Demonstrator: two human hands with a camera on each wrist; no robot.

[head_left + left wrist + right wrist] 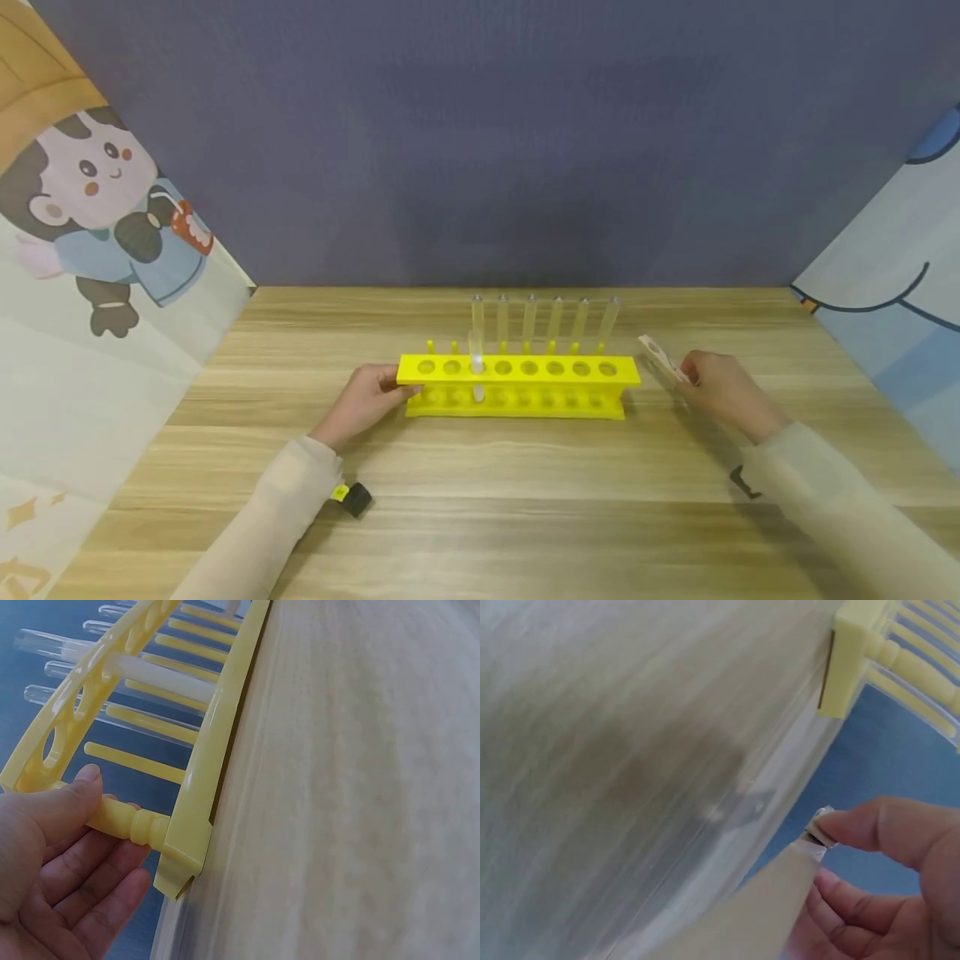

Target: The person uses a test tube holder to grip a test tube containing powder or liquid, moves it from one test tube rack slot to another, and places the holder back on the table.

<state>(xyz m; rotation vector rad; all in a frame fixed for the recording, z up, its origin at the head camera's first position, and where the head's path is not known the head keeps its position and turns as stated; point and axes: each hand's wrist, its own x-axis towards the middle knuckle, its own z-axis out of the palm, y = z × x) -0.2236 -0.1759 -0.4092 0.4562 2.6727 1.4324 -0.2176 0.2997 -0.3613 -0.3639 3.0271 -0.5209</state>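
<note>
A yellow test tube rack [525,380] stands on the table with one row of round holes. My left hand [365,402] grips its left end; in the left wrist view the thumb and fingers are around the end post [120,819]. One upright test tube [477,364] with white contents sits in the third hole from the left. Behind, several clear test tubes [530,318] stand upside down over the rack's pegs. To the right of the rack, my right hand [722,392] pinches a pale wooden test tube holder [660,357], whose head points toward the rack's right end.
The wood-grain table [480,508] runs back to a dark blue panel [525,150]. Cartoon-printed panels flank it on the left [67,333] and right [885,250]. A small black device [356,499] shows beside the left cuff, with a dark piece [742,481] near the right cuff.
</note>
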